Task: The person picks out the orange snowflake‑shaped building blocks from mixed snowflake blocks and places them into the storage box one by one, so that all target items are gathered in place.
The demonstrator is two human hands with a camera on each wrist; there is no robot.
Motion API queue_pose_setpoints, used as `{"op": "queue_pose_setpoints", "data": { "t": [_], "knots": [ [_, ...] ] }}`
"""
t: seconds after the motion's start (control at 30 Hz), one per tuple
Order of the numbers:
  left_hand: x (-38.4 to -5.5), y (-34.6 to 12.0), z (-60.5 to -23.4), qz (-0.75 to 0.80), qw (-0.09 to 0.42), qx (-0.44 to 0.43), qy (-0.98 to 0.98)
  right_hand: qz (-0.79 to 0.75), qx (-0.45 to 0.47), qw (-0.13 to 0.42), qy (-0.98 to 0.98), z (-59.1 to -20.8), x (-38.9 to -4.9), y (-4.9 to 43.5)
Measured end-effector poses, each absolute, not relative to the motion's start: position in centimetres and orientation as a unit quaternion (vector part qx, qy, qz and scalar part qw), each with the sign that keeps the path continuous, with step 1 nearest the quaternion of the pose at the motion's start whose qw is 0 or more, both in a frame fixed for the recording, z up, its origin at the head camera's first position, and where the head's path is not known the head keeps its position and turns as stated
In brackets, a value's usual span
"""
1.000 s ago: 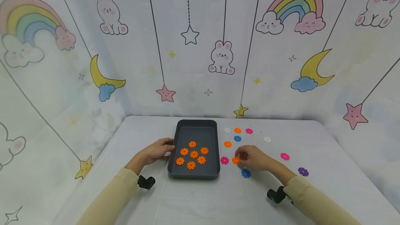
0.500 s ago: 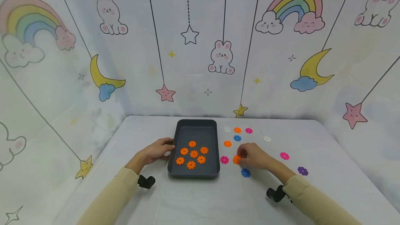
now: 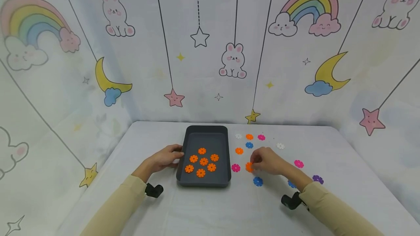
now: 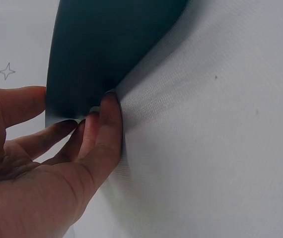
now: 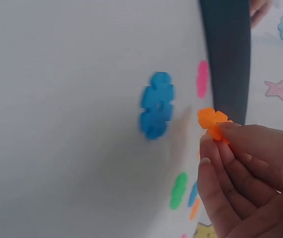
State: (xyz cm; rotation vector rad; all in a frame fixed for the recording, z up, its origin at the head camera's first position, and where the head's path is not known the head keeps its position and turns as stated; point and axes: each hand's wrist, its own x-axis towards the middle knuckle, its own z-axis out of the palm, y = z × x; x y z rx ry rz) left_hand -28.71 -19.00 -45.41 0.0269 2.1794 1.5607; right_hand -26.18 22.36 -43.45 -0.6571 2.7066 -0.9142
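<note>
A dark grey rectangular tray [image 3: 204, 184] stands on the table with several orange flower-shaped plastic discs [image 3: 203, 161] lying in it. At its left side my left hand [image 3: 165, 157] holds it, the thumb at the rim and the fingers against the outer wall, as the left wrist view shows on the tray [image 4: 97, 44]. My right hand [image 3: 269, 161] is to the right of the tray and pinches an orange flower disc [image 5: 213, 121] between thumb and fingers, slightly above the table. A blue flower disc [image 3: 258, 181] lies just in front of that hand.
Right of the tray lie loose discs: pink [image 3: 236, 168], orange [image 3: 239, 151], blue [image 3: 249, 145], white [image 3: 280, 146] and purple [image 3: 318, 179]. A green disc [image 5: 178, 191] shows only in the right wrist view. A patterned cloth backdrop rises behind the table.
My right hand, pinching the orange disc, has shifted slightly right and up. A blue disc now shows beside the right forearm. The left hand and tray have stayed in place.
</note>
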Motion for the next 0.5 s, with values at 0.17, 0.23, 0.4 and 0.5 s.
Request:
{"op": "queue_pose_setpoints", "data": {
  "t": [0.17, 0.23, 0.4, 0.5],
  "knots": [
    [-28.6, -18.9, -45.3, 0.565, 0.232, 0.011, 0.792, -0.333, -0.232, 0.103, 0.908, -42.1, -26.9, 21.9],
    [-28.6, -18.9, -45.4, 0.564, 0.231, 0.009, 0.792, -0.341, -0.244, 0.096, 0.903, -41.5, -27.3, 21.5],
    [-28.6, -19.0, -45.4, 0.561, 0.228, 0.006, 0.796, -0.353, -0.267, 0.089, 0.892, -40.1, -28.4, 20.1],
    [-28.6, -18.9, -45.3, 0.561, 0.227, 0.006, 0.796, -0.365, -0.269, 0.091, 0.887, -39.5, -29.0, 18.8]
  ]
}}
